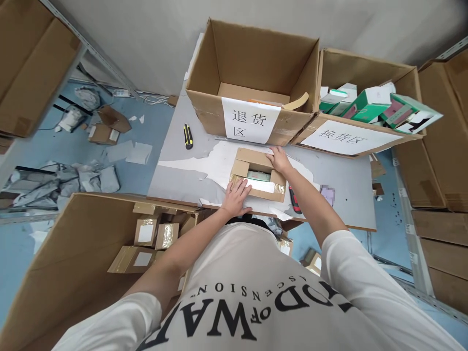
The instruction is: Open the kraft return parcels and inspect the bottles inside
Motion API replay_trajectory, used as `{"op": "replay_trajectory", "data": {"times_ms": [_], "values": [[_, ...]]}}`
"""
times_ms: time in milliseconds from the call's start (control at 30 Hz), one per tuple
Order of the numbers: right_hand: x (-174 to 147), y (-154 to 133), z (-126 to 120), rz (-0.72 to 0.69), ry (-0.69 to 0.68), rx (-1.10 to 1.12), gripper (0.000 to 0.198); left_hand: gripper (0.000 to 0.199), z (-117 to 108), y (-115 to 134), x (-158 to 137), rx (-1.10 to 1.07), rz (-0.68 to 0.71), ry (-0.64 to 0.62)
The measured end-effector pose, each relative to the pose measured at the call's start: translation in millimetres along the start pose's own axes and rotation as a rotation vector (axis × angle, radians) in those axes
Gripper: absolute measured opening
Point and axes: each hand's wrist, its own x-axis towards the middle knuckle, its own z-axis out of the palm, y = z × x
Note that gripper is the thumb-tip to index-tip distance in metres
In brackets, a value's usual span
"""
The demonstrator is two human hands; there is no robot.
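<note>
A small cardboard box (259, 196) lies on the grey table in front of me, its top flaps spread apart. Inside it shows a green-and-white packet (259, 175), partly hidden by the flaps. My left hand (236, 197) rests on the near left edge of the box, fingers stretched out flat. At the far right corner, my right hand (280, 160) has its fingers bent around the flap edge. A red-and-black box cutter (294, 200) lies right of the box, close to my right forearm.
Behind stand two large cartons with paper signs: the left carton (204, 109) and the right carton (369, 61), which holds several green boxes (369, 103). A yellow-and-black cutter (187, 136) lies at left. A big carton (73, 234) of small parcels stands below the table's left edge (171, 200).
</note>
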Motion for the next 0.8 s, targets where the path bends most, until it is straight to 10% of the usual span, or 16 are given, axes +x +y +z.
{"op": "replay_trajectory", "data": {"times_ms": [133, 300, 467, 800], "values": [[-36.4, -12.1, -14.8, -0.214, 0.137, -0.047, 0.045, 0.086, -15.1, -20.2, 3.2, -0.070, 0.034, 0.046], [-92.2, -43.8, -21.1, -0.506, -0.179, -0.119, 0.048, 0.104, -42.9, -81.9, 18.7, -0.128, 0.128, 0.113], [-95.3, -65.8, -10.8, -0.295, -0.318, -0.210, 0.084, 0.135, -63.9, -117.0, 46.0, -0.050, 0.183, 0.070], [-93.8, -86.8, -16.2, -0.201, -0.419, -0.259, 0.040, 0.122, -62.6, -108.2, 77.7, 0.106, 0.374, -0.201]]}}
